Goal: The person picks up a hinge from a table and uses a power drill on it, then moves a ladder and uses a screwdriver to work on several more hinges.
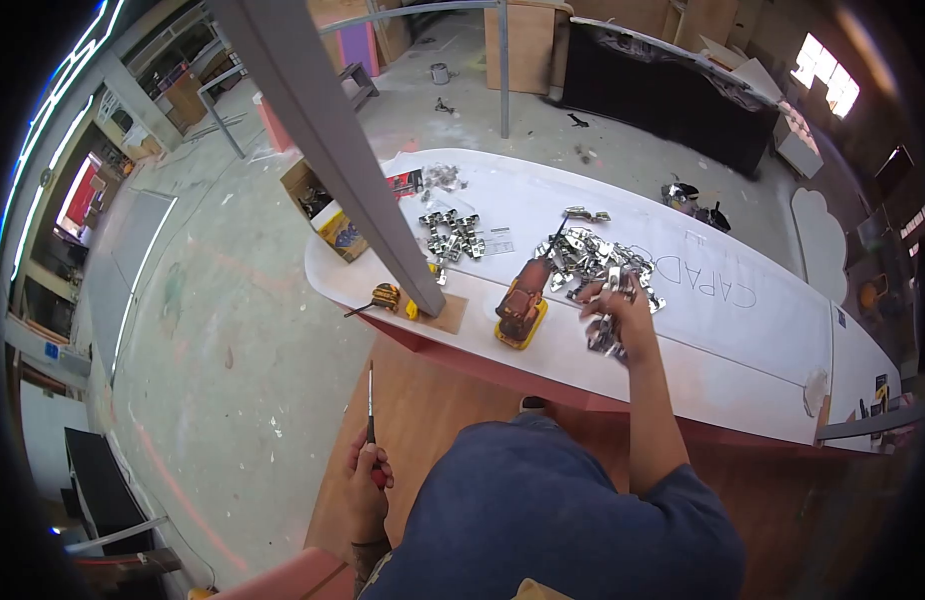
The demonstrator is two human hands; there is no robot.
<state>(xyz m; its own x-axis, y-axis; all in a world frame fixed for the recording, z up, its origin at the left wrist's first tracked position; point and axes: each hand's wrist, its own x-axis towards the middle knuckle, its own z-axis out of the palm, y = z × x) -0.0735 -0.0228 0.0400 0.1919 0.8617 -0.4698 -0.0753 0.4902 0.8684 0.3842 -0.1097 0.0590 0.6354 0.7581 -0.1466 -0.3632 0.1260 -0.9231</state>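
My left hand [368, 480] is closed around the red-and-black handle of a screwdriver [372, 408], its shaft pointing up, low beside the white table [723, 350]. Over the table my right hand [623, 312] is slightly blurred, fingers curled on shiny metal cabinet hinges [608, 335] at the near edge of a pile. That pile of loose hinges [588, 252] spreads beyond the fingers. To the left of this hand stands a cordless drill [524, 305] with a yellow base, its long bit pointing away.
A grey metal post [333, 140] rises from the table's left part. Near it are a tape measure [386, 296], a cardboard box [305, 190], a yellow box [341, 235] and another group of hinges [451, 236]. Handwritten lettering [708, 287] marks the tabletop on the right.
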